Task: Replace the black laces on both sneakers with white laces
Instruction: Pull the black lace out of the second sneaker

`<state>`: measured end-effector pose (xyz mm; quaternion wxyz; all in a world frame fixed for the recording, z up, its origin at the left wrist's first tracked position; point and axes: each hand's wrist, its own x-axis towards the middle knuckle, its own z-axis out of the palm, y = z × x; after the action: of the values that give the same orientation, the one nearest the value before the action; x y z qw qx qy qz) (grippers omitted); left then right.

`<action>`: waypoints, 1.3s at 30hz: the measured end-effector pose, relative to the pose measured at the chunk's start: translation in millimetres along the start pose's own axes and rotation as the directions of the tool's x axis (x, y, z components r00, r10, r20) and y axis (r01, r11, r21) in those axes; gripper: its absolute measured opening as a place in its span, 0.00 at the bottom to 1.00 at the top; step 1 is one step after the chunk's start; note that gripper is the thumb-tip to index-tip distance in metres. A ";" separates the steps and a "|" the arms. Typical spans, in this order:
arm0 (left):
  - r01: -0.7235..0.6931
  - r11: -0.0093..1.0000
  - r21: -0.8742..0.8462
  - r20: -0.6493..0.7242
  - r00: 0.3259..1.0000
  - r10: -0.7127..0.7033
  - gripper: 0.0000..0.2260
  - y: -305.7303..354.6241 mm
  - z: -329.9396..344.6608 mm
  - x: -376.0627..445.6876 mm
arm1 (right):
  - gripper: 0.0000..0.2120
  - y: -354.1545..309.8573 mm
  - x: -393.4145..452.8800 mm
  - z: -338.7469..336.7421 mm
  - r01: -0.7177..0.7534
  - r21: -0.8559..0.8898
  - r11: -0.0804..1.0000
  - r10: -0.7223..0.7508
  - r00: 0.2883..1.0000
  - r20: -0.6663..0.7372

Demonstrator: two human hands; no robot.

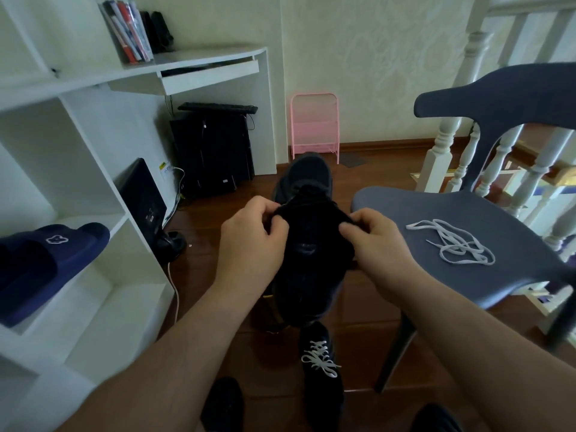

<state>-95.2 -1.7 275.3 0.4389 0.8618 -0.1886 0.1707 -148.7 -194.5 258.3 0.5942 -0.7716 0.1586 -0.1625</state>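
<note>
Black sneaker (311,244) raised | fingers of left hand (252,235), right hand (377,241) pinching it | white lace (452,241) on chair (498,275)

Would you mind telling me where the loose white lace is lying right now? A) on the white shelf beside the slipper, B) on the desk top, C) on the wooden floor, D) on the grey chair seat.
D: the loose white lace lies in a tangle on the grey chair seat, beside the right hand.

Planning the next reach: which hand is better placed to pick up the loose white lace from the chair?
Right. The right hand grips the black sneaker on the chair side, and the white lace lies on the chair seat just beyond it. The left hand would have to cross the sneaker.
</note>
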 end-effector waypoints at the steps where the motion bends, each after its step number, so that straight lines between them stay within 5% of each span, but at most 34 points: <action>1: 0.003 1.000 -0.022 -0.017 1.000 -0.004 0.03 -0.1 0.8 -0.3 | 0.05 0.2 -1.7 1.5 -0.021 0.006 1.000 0.020 0.997 0.074; 5: 0.059 0.995 -0.081 -0.022 0.998 -0.061 0.03 -2.3 1.4 0.7 | 0.06 -2.1 -6.9 0.1 0.169 -0.110 0.979 -0.167 0.985 0.034; 10: 0.007 0.996 -0.091 -0.010 1.000 -0.008 0.04 5.6 6.5 -6.0 | 0.13 -5.5 -6.4 0.7 0.498 -0.482 0.721 -0.541 0.839 0.057; 14: -0.053 0.997 -0.055 0.027 0.998 0.055 0.03 8.1 10.5 -10.3 | 0.16 -1.8 -4.7 9.3 0.496 -0.588 0.638 -0.580 0.813 0.056; 17: -0.111 0.994 -0.014 0.032 0.993 0.111 0.03 10.7 14.1 -13.6 | 0.10 0.0 -0.6 11.1 0.459 -0.614 0.642 -0.592 0.806 -0.016; 25: -0.095 0.994 -0.050 0.031 0.995 0.096 0.04 9.2 10.8 -11.5 | 0.06 -5.7 -1.7 12.4 0.416 -0.552 0.723 -0.542 0.837 -0.078; 28: -0.034 0.997 -0.076 -0.002 0.999 0.034 0.04 3.6 6.4 -5.8 | 0.09 -5.4 7.4 9.0 0.130 -0.176 0.976 -0.169 0.958 -0.230; 31: 0.020 0.994 -0.104 -0.026 0.999 -0.023 0.04 -0.2 2.3 -2.0 | 0.09 -0.1 15.6 -5.1 -0.057 0.152 0.987 0.095 0.961 -0.260; 36: 0.017 0.995 -0.095 0.004 1.000 -0.017 0.05 -0.4 4.0 -3.6 | 0.08 -4.1 14.6 -10.9 -0.151 0.124 0.981 0.164 0.980 -0.109; 39: 0.018 0.996 -0.083 0.005 1.000 -0.018 0.06 -1.9 6.6 -2.4 | 0.14 -16.7 4.1 -7.9 -0.009 0.106 0.994 0.015 0.998 -0.053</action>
<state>-95.5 -5.6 269.1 0.4754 0.8449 -0.1885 0.1571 -147.6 -199.0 276.6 0.6305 -0.7336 0.1703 -0.1877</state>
